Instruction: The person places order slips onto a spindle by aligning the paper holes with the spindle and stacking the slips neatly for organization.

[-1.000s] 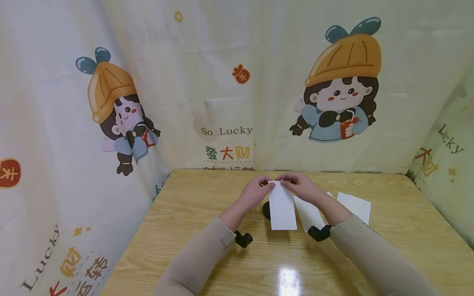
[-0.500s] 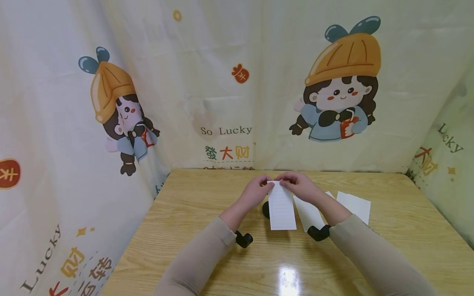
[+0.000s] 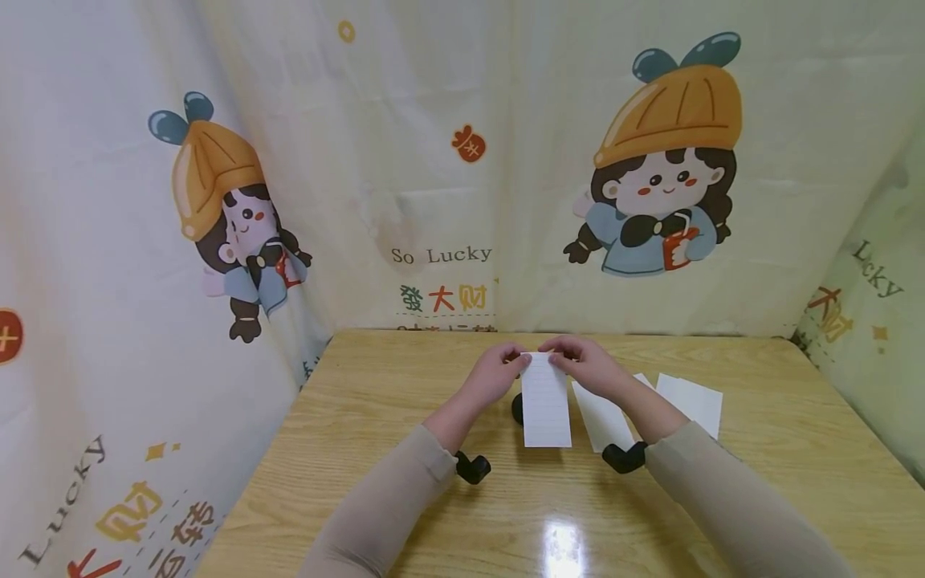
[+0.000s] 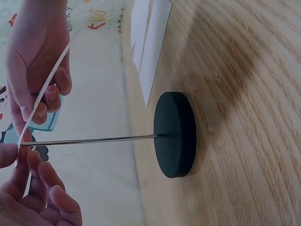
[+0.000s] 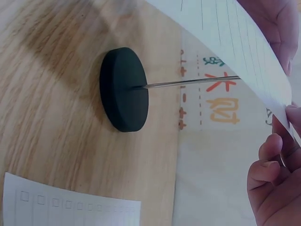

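Note:
A narrow lined paper slip (image 3: 545, 405) hangs upright between my two hands. My left hand (image 3: 495, 374) pinches its upper left edge, thumb in front. The upper right edge is pinched by my right hand (image 3: 588, 366). Behind the slip stands a bill spike, its round black base (image 4: 174, 136) flat on the table and its thin metal rod (image 4: 94, 140) upright. In the left wrist view the rod's top end meets the slip near my left thumb. Whether the tip goes through the paper, I cannot tell. The slip hides most of the spike in the head view.
Several white paper slips lie on the wooden table (image 3: 405, 377) to the right: one lined slip (image 3: 603, 417) partly under my right forearm, others (image 3: 694, 401) farther right. A printed curtain (image 3: 433, 201) hangs behind the table. Black curved camera mounts (image 3: 473, 468) project below my wrists.
The paper slip has shifted slightly to the left, and my left thumb with it. Both hands keep their hold; the spike and the loose slips stay in place.

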